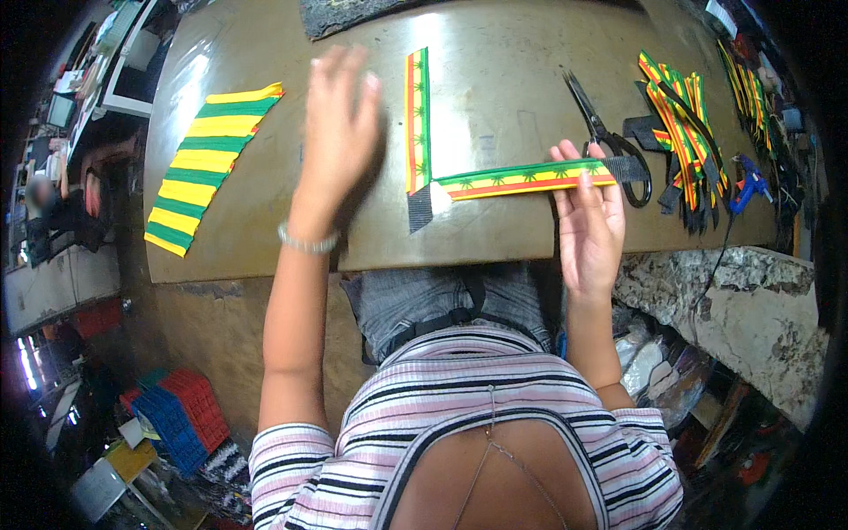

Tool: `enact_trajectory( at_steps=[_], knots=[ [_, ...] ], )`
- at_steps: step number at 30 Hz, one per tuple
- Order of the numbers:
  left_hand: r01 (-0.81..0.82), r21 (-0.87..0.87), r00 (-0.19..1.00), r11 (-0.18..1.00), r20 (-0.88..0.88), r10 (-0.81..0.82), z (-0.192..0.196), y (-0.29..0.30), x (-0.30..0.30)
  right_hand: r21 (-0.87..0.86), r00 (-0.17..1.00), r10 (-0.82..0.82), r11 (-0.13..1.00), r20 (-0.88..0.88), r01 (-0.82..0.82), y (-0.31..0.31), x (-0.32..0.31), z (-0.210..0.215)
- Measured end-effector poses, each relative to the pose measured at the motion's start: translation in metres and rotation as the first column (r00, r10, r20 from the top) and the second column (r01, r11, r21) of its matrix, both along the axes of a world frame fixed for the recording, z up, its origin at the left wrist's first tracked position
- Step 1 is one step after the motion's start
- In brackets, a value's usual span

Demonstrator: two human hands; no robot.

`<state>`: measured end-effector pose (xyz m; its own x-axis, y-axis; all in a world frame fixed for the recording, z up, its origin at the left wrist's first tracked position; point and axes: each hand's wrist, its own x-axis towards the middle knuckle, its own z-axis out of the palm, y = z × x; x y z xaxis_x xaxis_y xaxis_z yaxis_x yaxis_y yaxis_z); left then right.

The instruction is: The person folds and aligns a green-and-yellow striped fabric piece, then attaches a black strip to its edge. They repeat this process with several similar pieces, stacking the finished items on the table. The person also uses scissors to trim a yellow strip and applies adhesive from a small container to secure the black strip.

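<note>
My left hand (340, 132) hovers open over the brown table (265, 230), fingers spread, holding nothing, just left of an upright green, yellow and red striped band (417, 119). My right hand (590, 216) rests palm up at the table's near edge, its fingertips touching a second striped band (521, 178) that lies crosswise. A black strap end (420, 207) sits where the two bands meet. Black scissors (609, 141) lie just beyond my right hand.
A stack of green and yellow striped fabric pieces (208, 163) lies at the table's left. A pile of striped bands with black straps (685, 132) and a blue glue gun (749, 184) sit at the right. Blue and red crates (181, 415) stand on the floor.
</note>
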<state>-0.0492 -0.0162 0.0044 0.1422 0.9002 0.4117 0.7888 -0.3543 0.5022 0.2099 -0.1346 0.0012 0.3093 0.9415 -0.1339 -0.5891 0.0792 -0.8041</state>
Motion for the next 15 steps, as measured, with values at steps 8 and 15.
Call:
enact_trajectory(
  at_steps=[8,15],
  knots=[
    [0.134,-0.113,0.794,0.984,-0.582,-0.175,-0.016,-0.045,0.012,-0.252,0.851,0.372,0.922,0.370,-0.293,0.019,-0.022,-0.001],
    [0.042,-0.197,0.744,0.979,-0.648,-0.163,-0.010,-0.049,0.020,0.144,0.231,-0.019,0.831,0.973,-0.538,-0.013,-0.037,0.008]
  ],
)
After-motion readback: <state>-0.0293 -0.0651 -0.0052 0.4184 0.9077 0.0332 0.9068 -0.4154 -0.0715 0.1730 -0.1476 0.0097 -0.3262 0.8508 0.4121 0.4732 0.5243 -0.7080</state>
